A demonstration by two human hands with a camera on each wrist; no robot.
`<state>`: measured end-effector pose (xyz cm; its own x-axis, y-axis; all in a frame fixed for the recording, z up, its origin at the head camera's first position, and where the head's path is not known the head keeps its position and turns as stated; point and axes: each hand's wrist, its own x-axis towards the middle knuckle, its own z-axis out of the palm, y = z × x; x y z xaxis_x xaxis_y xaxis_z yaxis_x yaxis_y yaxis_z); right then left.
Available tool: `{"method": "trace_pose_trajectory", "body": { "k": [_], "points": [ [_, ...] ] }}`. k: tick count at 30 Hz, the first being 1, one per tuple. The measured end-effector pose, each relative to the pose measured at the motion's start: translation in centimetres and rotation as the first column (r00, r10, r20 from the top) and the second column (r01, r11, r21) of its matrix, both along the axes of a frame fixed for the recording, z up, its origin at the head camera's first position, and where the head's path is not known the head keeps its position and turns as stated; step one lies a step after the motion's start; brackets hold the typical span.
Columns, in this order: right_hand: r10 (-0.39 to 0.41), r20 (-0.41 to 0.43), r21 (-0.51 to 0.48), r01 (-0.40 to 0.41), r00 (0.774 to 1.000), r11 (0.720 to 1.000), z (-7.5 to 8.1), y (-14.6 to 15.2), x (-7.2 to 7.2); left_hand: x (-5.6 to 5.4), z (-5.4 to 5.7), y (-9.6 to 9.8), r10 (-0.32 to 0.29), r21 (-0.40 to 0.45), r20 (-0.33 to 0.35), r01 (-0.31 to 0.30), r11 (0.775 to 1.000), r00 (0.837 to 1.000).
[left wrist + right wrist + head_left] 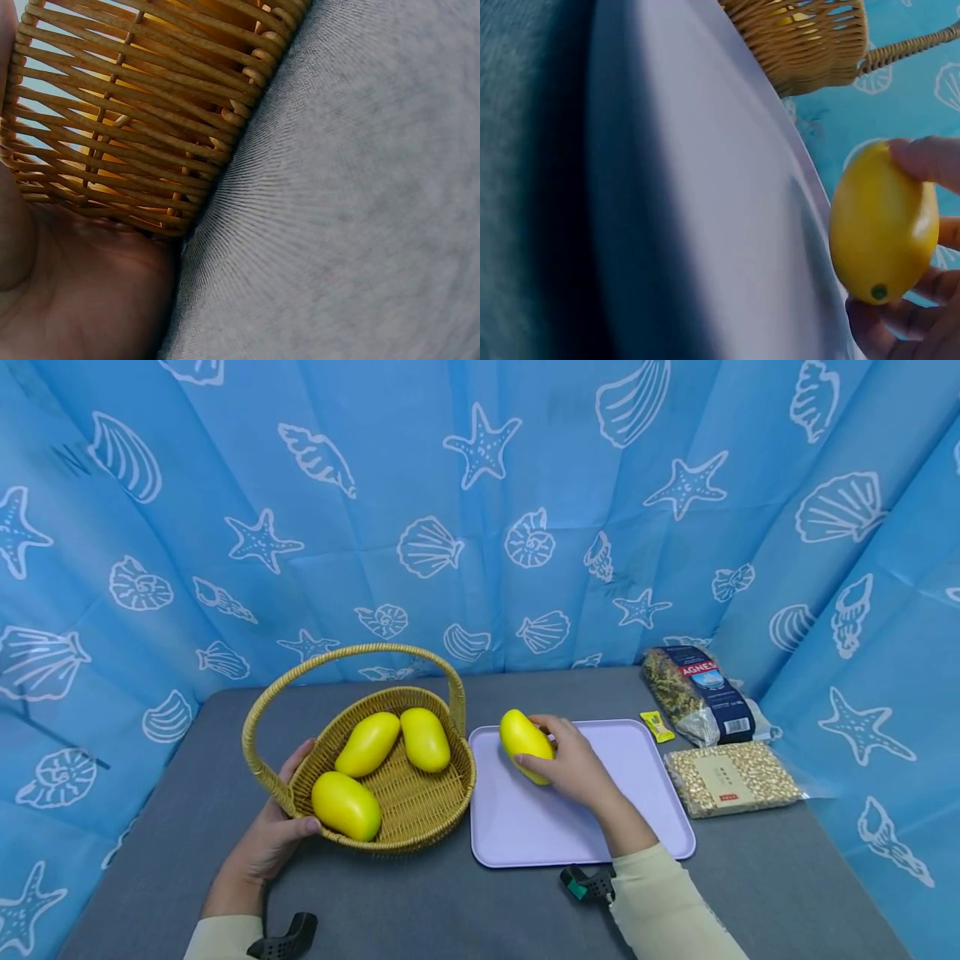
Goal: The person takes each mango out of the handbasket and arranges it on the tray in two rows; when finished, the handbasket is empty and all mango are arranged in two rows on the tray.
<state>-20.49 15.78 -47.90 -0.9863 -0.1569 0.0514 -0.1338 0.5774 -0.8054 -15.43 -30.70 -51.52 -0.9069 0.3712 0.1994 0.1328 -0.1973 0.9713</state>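
My right hand (573, 764) grips a yellow mango (525, 745) over the left part of a pale lilac tray (517, 835). In the right wrist view the thumb and fingers curl round this mango (881, 225), its green stem spot showing. My left hand (270, 835) holds the left side of a woven wicker basket (420, 802), thumb over the rim and fingers behind it. The palm (90, 285) lies against the weave in the left wrist view. Inside the basket are three more mangoes, one at the front left (347, 806), two farther back (367, 743) (425, 740).
Right of the tray lie a small yellow packet (657, 727), a bag of pasta (697, 693) with a dark blue label, and a clear pack of pale beans or grains (731, 779). The basket's tall arched handle (360, 649) rises above it. A blue curtain (480, 527) hangs behind the grey table (420, 910).
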Motion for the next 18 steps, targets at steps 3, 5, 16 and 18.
{"method": "trace_pose_trajectory", "body": {
  "k": [3,5,16,18],
  "points": [
    [-0.024,-0.001,0.086,0.023,1.0,0.996,-0.2,-0.4,0.0,-0.1,-0.1,-0.1,-0.005,0.001,0.005,0.005,1.0,1.0],
    [-0.059,-0.003,0.136,0.059,0.998,0.989,-0.3,-0.6,0.1,-0.1,-0.1,-0.1,-0.006,0.001,0.009,0.006,1.0,1.0],
    [-0.12,0.058,0.218,0.105,0.991,0.97,0.7,-1.0,0.6,0.0,0.0,0.0,0.002,0.009,0.001,-0.002,1.0,1.0],
    [-0.095,0.074,0.216,0.077,0.993,0.973,0.9,-0.9,0.6,0.0,0.1,0.1,0.003,0.01,0.001,-0.003,1.0,1.0]
  ]
}}
